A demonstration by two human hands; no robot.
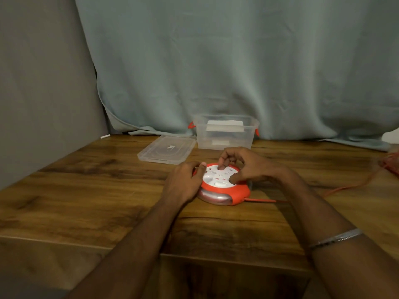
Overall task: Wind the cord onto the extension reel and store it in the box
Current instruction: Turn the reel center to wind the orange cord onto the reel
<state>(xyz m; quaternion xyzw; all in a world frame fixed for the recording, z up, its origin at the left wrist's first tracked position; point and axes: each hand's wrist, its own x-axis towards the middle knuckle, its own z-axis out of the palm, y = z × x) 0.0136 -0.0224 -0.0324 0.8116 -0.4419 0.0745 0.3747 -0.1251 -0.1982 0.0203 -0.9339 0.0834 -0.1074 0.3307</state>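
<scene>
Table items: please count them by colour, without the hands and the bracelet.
Orange and white: 1, the extension reel
Orange: 1, the cord
Clear plastic: 2, the box and its lid
White: 1, a small object at the table's far left edge
Total: 5

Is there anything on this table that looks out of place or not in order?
Mostly the cord: it leaves the reel and trails loose across the table to a tangled heap at the right edge. The lid lies off the open box, tilted beside it. Nothing looks damaged or spilled.
</scene>
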